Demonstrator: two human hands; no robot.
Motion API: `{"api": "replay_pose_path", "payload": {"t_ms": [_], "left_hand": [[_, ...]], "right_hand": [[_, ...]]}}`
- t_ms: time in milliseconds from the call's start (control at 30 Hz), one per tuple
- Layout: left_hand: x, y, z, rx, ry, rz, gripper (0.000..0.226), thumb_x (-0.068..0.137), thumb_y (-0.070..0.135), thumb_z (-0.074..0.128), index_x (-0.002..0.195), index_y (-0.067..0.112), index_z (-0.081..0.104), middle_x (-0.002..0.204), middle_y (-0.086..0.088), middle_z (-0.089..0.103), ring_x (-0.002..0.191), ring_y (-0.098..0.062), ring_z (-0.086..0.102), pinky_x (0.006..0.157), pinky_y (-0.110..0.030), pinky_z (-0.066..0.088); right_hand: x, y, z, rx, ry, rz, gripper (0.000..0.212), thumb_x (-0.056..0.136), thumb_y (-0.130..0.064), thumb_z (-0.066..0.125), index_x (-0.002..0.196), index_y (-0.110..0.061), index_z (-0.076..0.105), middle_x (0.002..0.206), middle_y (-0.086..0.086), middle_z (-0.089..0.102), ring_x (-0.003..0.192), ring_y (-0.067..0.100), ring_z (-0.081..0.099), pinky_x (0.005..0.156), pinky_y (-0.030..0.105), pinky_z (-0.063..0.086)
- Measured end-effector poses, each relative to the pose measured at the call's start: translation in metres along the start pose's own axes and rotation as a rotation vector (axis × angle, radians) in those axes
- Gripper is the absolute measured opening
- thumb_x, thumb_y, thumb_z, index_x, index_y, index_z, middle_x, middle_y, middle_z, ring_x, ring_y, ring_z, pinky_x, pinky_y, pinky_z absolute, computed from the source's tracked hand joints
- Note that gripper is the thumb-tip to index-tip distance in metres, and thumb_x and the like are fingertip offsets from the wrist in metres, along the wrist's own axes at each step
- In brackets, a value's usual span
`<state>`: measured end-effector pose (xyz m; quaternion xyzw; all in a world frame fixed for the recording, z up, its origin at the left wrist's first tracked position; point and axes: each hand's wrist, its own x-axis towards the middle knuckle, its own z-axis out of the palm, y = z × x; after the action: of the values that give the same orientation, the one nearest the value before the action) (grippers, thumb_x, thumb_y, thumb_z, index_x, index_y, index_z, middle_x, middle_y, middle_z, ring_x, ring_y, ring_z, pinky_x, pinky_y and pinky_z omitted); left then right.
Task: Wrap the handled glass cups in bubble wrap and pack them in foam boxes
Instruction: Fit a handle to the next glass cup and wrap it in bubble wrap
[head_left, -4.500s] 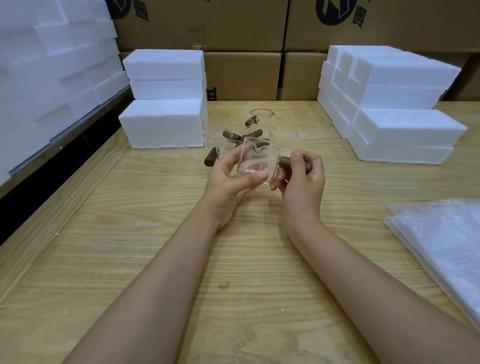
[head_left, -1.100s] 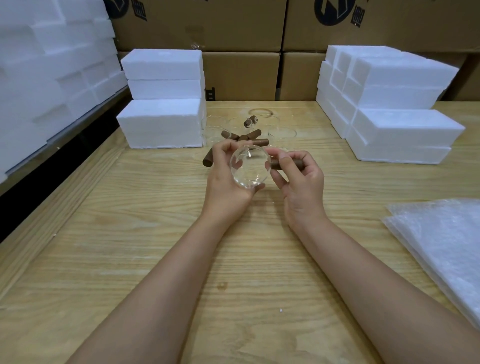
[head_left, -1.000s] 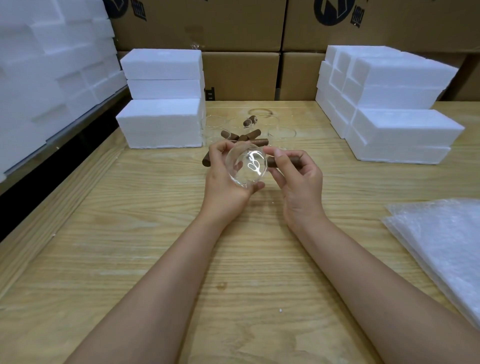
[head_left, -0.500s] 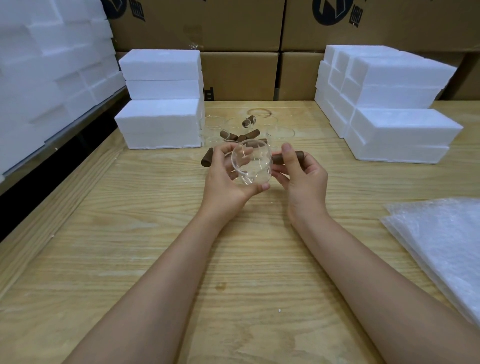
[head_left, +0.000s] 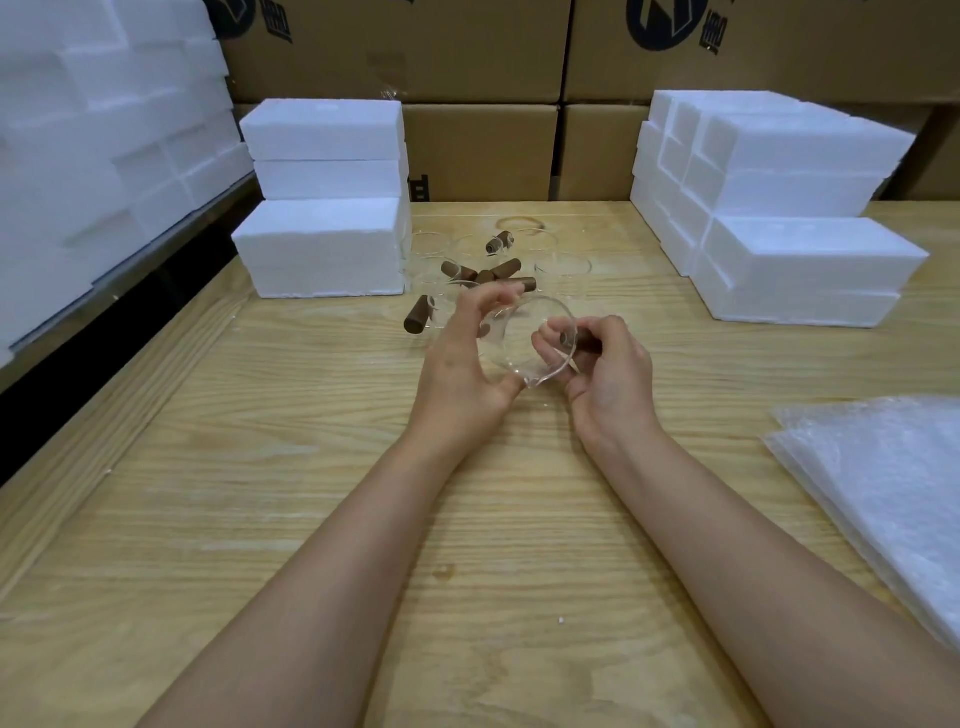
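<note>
cup (head_left: 524, 340): clear glass, held between both hands above the table (head_left: 270, 467), near its middle, just in front of the spare cups. Tipped on its side, open rim towards the person.
handle (head_left: 575, 340): brown stub on the cup's right side, mostly hidden inside the right hand.
left hand (head_left: 460, 364): grips the cup's left side; fingers curled over the top of the rim, thumb tip pressed at the lower rim.
right hand (head_left: 610, 376): fingers curled round the handle, pinching it; the fingertips sit just behind the glass rim.
spare cups (head_left: 506, 268): cluster of clear cups with brown handles on the table, behind the hands and between the two foam stacks. Handles point different ways. Count unclear, the glass is hard to see.
left stack (head_left: 322, 244): white foam boxes, three high, at the far left of the table, just beside the spare cups.
right stack (head_left: 795, 260): more white foam boxes at the far right of the table, well apart from the hands.
bubble wrap (head_left: 883, 499): flat pile of sheets at the table's right edge, partly cut off by the frame, untouched.
cartons (head_left: 478, 150): brown cardboard, stacked behind the table.
foam wall (head_left: 88, 156): white blocks piled at far left, off the table.
</note>
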<state>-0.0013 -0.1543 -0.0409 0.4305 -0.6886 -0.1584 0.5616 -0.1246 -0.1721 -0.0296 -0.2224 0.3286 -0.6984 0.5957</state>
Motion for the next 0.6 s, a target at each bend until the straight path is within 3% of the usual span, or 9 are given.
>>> {"api": "replay_pose_path", "payload": {"t_ms": [200, 300, 467, 600], "left_hand": [[-0.001, -0.003, 0.000, -0.041, 0.003, -0.008, 0.071, 0.070, -0.006, 0.078, 0.107, 0.039, 0.036, 0.125, 0.022, 0.054, 0.121, -0.002, 0.053, 0.103, -0.031, 0.044], [0.000, -0.004, 0.000, -0.069, 0.007, -0.040, 0.075, 0.068, -0.014, 0.073, 0.105, 0.038, 0.035, 0.124, 0.024, 0.053, 0.122, 0.003, 0.051, 0.104, -0.027, 0.043], [0.000, -0.006, -0.001, -0.113, 0.004, -0.079, 0.073, 0.070, -0.005, 0.079, 0.109, 0.036, 0.033, 0.128, 0.015, 0.052, 0.124, -0.003, 0.050, 0.101, -0.031, 0.048], [0.001, -0.005, -0.001, -0.134, 0.024, -0.137, 0.075, 0.067, -0.001, 0.084, 0.109, 0.035, 0.034, 0.125, 0.015, 0.054, 0.119, 0.002, 0.052, 0.095, -0.018, 0.046]], "right_hand": [[-0.002, 0.000, 0.000, 0.004, -0.049, 0.002, 0.036, 0.081, 0.006, 0.047, 0.052, -0.009, 0.061, 0.071, 0.008, 0.065, 0.068, 0.021, 0.059, 0.083, 0.041, 0.053], [-0.004, 0.000, 0.001, -0.066, -0.061, -0.043, 0.031, 0.082, 0.006, 0.046, 0.058, -0.008, 0.058, 0.075, 0.007, 0.065, 0.074, 0.023, 0.058, 0.086, 0.043, 0.049], [-0.010, -0.001, 0.001, -0.153, -0.130, -0.109, 0.027, 0.085, 0.007, 0.043, 0.068, -0.006, 0.059, 0.078, 0.009, 0.064, 0.078, 0.022, 0.058, 0.083, 0.039, 0.047], [-0.011, -0.002, 0.001, -0.202, -0.161, -0.150, 0.019, 0.094, -0.005, 0.051, 0.077, -0.008, 0.059, 0.076, 0.003, 0.065, 0.078, 0.016, 0.062, 0.075, 0.030, 0.053]]}}
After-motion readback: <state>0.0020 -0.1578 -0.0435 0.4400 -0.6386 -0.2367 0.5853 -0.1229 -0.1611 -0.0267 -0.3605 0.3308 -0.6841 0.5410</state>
